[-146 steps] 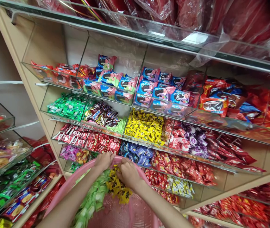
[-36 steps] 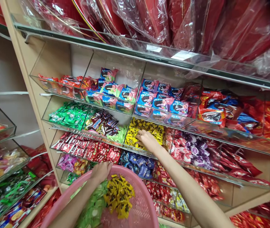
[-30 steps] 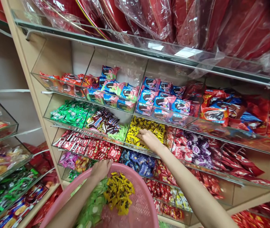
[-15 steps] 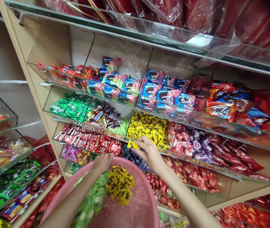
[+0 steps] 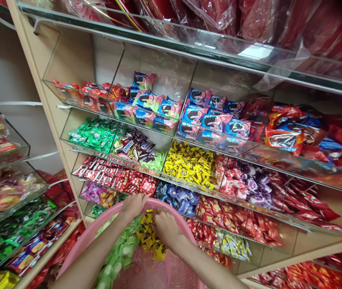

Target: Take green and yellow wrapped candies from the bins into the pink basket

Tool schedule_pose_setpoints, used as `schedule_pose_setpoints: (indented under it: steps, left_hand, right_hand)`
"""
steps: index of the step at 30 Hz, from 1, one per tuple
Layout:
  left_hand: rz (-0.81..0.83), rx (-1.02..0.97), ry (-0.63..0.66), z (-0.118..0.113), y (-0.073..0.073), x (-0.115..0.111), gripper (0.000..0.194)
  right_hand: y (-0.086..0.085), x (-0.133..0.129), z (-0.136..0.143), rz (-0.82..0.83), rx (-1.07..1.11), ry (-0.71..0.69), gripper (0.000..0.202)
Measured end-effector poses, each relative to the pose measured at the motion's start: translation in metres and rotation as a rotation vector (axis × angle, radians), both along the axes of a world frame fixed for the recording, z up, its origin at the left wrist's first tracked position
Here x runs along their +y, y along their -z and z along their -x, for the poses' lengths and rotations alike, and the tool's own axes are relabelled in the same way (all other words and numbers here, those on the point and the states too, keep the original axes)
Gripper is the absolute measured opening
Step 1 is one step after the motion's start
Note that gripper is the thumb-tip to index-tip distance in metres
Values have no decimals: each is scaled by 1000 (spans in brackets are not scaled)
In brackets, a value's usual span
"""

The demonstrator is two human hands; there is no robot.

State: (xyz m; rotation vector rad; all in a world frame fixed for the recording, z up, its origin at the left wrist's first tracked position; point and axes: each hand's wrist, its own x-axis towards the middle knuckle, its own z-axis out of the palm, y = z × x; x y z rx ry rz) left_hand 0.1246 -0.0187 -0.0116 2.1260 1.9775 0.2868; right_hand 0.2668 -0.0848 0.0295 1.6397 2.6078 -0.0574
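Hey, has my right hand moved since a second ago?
Yes: the right hand moved down and left, from the yellow candies on the shelf to the pink basket.

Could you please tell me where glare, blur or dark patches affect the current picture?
Head view: a bright reflection glares on the top glass shelf; the right hand looks slightly blurred; the upper right corner darkens to black; the yellow candies on the rack are reasonably clear.

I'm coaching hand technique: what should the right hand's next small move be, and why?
Probably uncurl the right hand low over the yellow candies: it is curled beside them, inside the pink basket, and the left hand grips its rim. Whatever the right holds is hidden.
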Motion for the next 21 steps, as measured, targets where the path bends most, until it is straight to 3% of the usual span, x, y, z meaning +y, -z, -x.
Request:
schedule_pose_setpoints:
  steps: [10,21]
  left_hand:
    - [22,7,-5,2,-3,-5,58]
    - [27,13,18,-4,-2,-3,57]
  right_hand:
    - [12,-4,-2,-58,33,-19,31]
    - [18,-1,-9,-135,122,73,31]
